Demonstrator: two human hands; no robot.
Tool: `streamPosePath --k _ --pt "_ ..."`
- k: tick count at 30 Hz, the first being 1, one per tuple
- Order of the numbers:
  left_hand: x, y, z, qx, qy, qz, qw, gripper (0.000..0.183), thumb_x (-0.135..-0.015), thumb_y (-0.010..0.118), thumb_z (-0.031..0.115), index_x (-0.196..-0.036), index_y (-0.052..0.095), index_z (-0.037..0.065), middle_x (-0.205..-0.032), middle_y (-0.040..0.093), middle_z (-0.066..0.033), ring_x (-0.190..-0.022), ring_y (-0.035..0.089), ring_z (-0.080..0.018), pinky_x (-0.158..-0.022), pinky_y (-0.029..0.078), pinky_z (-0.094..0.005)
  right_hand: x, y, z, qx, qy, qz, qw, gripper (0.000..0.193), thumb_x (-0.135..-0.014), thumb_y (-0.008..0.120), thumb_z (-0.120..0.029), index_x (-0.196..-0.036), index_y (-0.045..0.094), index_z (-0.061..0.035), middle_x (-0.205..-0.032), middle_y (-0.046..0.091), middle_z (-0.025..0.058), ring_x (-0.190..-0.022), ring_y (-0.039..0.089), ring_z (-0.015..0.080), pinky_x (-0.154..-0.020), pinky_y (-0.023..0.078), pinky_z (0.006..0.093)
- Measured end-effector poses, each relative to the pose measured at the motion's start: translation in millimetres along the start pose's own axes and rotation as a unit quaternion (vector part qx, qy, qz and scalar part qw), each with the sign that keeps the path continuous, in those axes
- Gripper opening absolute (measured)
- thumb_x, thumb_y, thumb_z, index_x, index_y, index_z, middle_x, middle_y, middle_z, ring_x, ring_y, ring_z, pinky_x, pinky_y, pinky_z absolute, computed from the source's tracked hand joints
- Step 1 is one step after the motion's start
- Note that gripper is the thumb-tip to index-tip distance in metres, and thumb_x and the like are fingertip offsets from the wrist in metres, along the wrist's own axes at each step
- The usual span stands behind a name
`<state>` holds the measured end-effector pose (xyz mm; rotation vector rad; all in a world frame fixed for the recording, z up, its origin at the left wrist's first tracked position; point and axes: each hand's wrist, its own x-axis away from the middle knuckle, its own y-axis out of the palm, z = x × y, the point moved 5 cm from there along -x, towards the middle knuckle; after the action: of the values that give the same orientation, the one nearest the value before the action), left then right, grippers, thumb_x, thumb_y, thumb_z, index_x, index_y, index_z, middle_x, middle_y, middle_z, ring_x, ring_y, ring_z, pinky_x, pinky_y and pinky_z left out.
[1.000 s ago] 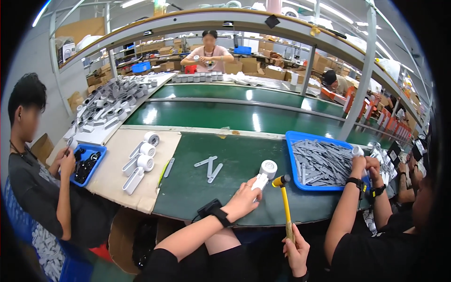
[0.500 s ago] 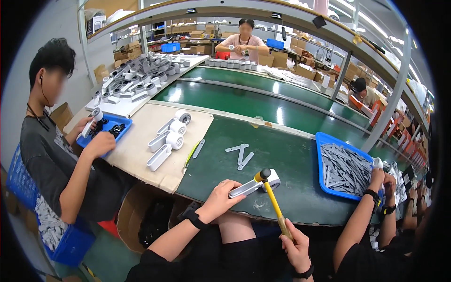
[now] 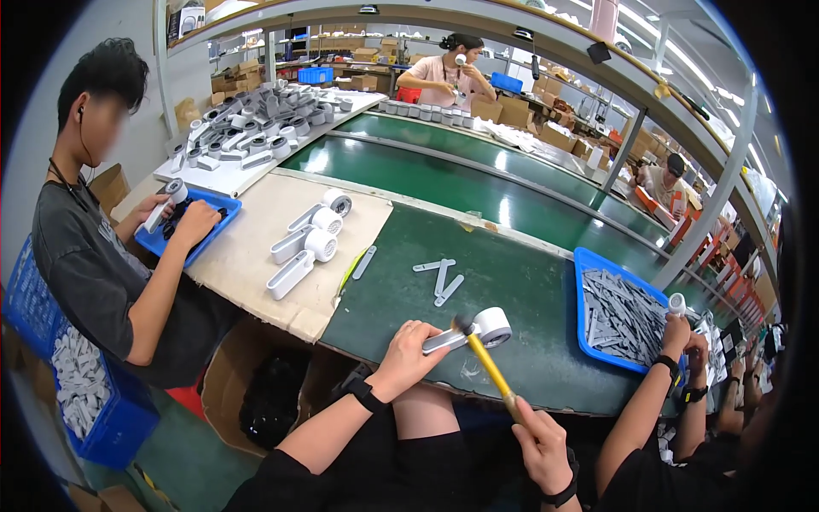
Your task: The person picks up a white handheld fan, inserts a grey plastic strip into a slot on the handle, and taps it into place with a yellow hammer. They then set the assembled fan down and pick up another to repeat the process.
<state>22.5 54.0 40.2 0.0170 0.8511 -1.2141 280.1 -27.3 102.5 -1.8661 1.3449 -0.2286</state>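
1. clamped by the left hand [image 3: 408,362] is the handle end of a white-and-grey device [image 3: 494,325]; its fingers are closed around it, and the round head is pointed away to the right.
2. a hammer [image 3: 492,371] is gripped near the bottom of its yellow handle by the right hand [image 3: 544,450], with the fingers wrapped together round it.
3. the hammer's dark head, somewhat blurred, is held at the device, where the grey handle meets the round head; whether contact is made cannot be told.
4. the device is held at the near part of the green tabletop [image 3: 384,317], in front of the person.
5. beyond it, three grey strips [image 3: 442,278] are laid close together, and another strip [image 3: 364,262] is set beside the beige board [image 3: 243,256].
6. on that board, three similar devices [image 3: 294,271] are lined up in a row.
7. to the right, a blue tray [image 3: 583,320] is filled with grey strips, and a small white piece [image 3: 676,303] is held by a co-worker's hand [image 3: 676,333] beside it.
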Motion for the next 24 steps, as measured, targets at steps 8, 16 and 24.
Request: streamPosePath --k 8,16,24 --pt "9 -4 -2 -0.003 -0.033 -0.005 0.999 0.028 -0.077 0.076 0.017 -0.098 0.067 0.002 -0.088 0.064 -0.0120 -0.089 0.060 -0.0320 -0.080 0.048 -0.0401 -4 4 4 -0.016 0.005 -0.043 0.999 0.047 -0.087 0.062 0.004 -0.133 0.055 0.0011 -0.077 0.056 0.0103 -0.067 0.054 0.0169 -0.063 0.044 0.0278" --pt "21 -15 -6 -0.061 -0.057 0.032 0.996 0.028 -0.072 0.081 0.025 -0.093 0.069 0.008 -0.085 0.063 -0.0037 -0.092 0.056 -0.0237 -0.087 0.039 -0.0374 -4 3 -4 -0.068 -0.025 -0.004 0.997 0.052 -0.086 0.061 0.007 -0.136 0.054 -0.0014 -0.075 0.054 0.0069 -0.061 0.052 0.0133 -0.058 0.043 0.0257" --pt "22 -13 -7 -0.062 -0.043 0.046 0.996 0.027 -0.072 0.080 0.026 -0.087 0.068 0.009 -0.083 0.062 -0.0018 -0.089 0.056 -0.0235 -0.084 0.040 -0.0375 -1 -1 -15 -0.142 -0.006 0.044 0.989 0.047 -0.088 0.061 0.002 -0.134 0.056 -0.0024 -0.073 0.052 0.0076 -0.061 0.052 0.0137 -0.058 0.042 0.0269"
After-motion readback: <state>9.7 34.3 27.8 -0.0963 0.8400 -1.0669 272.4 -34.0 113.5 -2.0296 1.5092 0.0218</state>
